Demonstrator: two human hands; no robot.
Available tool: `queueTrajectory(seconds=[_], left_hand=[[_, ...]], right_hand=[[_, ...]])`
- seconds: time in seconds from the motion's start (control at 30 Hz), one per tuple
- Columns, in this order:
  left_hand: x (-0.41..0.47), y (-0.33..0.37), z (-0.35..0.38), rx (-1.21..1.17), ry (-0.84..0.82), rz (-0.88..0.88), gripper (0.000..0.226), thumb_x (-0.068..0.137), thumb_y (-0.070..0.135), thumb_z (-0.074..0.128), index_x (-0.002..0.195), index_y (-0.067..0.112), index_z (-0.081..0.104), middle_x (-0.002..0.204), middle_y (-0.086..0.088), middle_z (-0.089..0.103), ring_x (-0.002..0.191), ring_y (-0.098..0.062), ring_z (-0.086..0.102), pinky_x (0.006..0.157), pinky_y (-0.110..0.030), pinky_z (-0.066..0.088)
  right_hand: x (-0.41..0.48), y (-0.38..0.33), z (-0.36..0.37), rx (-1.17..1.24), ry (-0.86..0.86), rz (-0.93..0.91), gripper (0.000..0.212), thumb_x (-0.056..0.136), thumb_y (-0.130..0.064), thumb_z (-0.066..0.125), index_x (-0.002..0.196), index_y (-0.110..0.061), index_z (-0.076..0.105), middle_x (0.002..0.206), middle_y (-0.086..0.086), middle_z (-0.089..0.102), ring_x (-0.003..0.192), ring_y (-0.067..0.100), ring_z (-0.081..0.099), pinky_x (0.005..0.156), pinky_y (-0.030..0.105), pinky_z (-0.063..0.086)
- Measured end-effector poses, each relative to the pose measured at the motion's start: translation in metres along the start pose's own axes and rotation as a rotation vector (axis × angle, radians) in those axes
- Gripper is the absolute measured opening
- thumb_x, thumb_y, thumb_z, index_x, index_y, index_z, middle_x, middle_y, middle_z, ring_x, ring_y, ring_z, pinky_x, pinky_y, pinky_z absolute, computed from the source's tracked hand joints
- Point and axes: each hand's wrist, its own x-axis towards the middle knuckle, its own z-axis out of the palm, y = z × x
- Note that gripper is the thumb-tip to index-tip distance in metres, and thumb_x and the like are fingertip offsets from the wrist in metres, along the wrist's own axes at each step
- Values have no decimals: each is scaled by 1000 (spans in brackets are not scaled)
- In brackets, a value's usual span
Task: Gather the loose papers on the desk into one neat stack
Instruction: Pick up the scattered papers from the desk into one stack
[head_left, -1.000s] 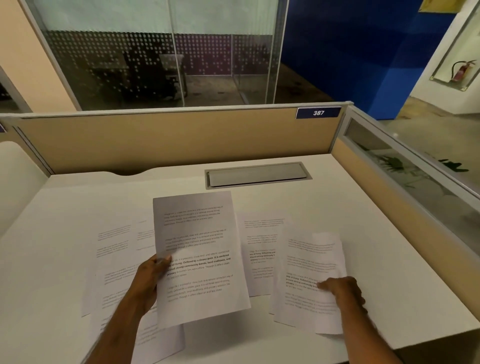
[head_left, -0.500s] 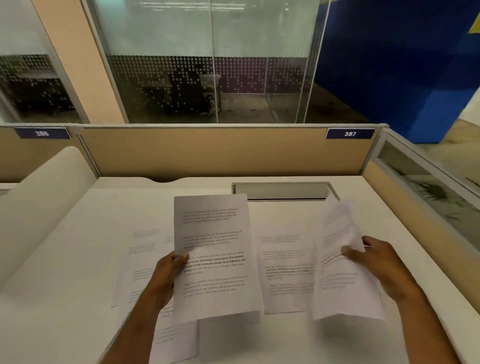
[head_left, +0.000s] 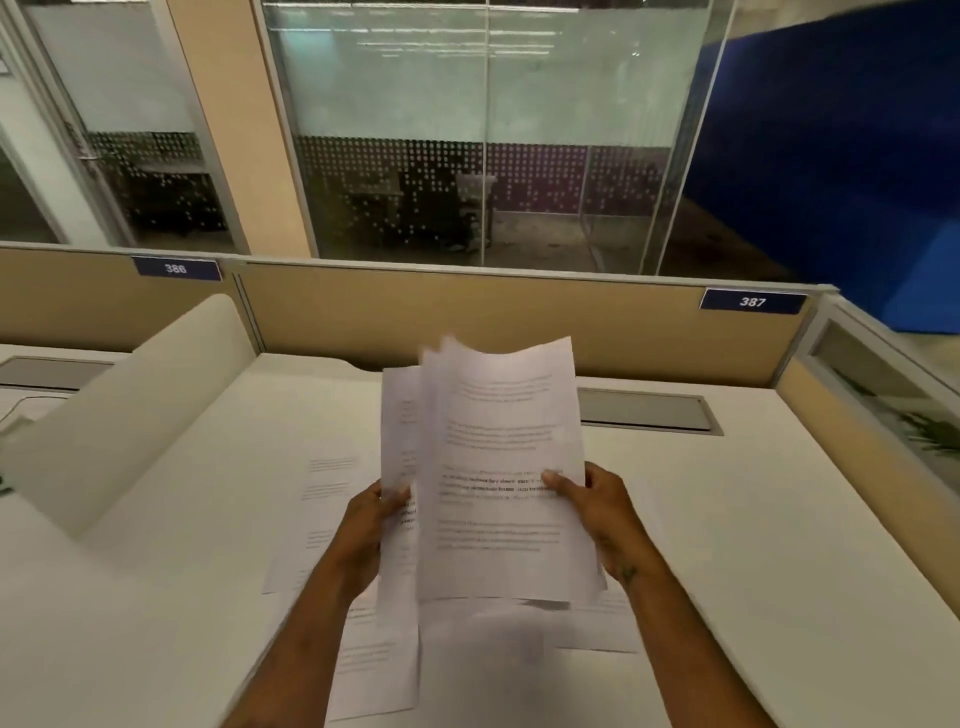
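Observation:
I hold printed white sheets upright above the white desk (head_left: 753, 519). My right hand (head_left: 592, 514) grips the front sheet (head_left: 504, 467) at its right edge. My left hand (head_left: 371, 525) grips a sheet behind it (head_left: 400, 441) at its left edge. The two overlap, the front one shifted right. More printed sheets lie flat on the desk: some to the left (head_left: 322, 509), one at the front (head_left: 374, 670) under my left forearm, and one at the right (head_left: 602, 629) mostly hidden by the held sheets.
A tan partition (head_left: 467, 317) with labels 386 and 387 closes the desk's back. A grey cable hatch (head_left: 644, 410) is set into the desk behind the papers. A curved white divider (head_left: 135, 415) rises at the left, a glass side panel (head_left: 883, 395) at the right.
My right hand carried its sheet left and laid it over the front of the sheet in my left hand. Both sheets are raised higher. The camera has tilted up and left.

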Motion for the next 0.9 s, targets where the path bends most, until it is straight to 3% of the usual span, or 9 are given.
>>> queueTrajectory(seconds=[0.1,0.2,0.33,0.43,0.53,0.63,0.7,0.8,0.9], left_hand=[[-2,7,-11,54,-8,5,30,91,15,65,119,6,69,116,-24,72,107,-46,68,88,-57,57],[-1,11,-24,18,-24,-2,30,98,24,55,119,9,69,116,-25,72,106,-47,68,89,-61,56],[3,14,-31,-55,-37,-42,52,101,52,39,117,16,72,109,-17,76,99,-41,72,88,-59,56],[12,8,-33,83,-33,33,30,92,26,65,118,12,68,115,-17,75,102,-37,72,84,-50,60],[22,1,-45,82,36,56,25,90,10,65,115,9,68,110,-17,76,96,-34,74,74,-40,62],[25,4,-63,80,68,45,27,93,12,63,119,8,66,109,-16,77,95,-34,74,76,-43,63],[25,6,-75,82,85,50,25,94,13,62,118,10,66,107,-15,77,91,-32,75,73,-42,63],[22,8,-85,70,92,48,28,91,16,67,118,12,65,107,-14,77,92,-35,75,74,-46,63],[21,6,-90,69,128,48,39,81,23,74,118,14,65,108,-14,77,94,-36,75,76,-48,63]], right_hand=[[14,20,19,29,-23,40,34,83,-25,77,113,-15,64,110,9,75,94,27,74,87,50,59],[20,30,38,52,-20,31,41,83,-14,77,118,-17,57,113,6,72,98,25,72,86,44,60],[25,34,67,162,-8,29,28,86,-7,72,110,-21,68,111,5,75,99,24,73,87,40,60],[31,36,81,156,-22,36,28,88,-10,71,115,-18,68,111,6,76,99,26,74,90,46,59],[39,37,70,106,-20,47,29,88,-28,71,115,-16,67,108,5,76,98,25,73,89,42,59],[54,63,18,-250,266,62,32,90,-37,67,114,-16,67,111,7,72,105,26,67,90,37,53],[63,97,-30,-572,444,218,43,91,-37,66,125,-13,60,127,16,62,116,34,58,97,41,49],[62,142,-81,-869,508,542,69,86,-47,67,140,-12,43,138,21,43,126,39,43,103,51,41],[59,158,-100,-932,512,596,76,77,-43,77,136,-9,41,136,21,41,126,40,42,103,54,39]])
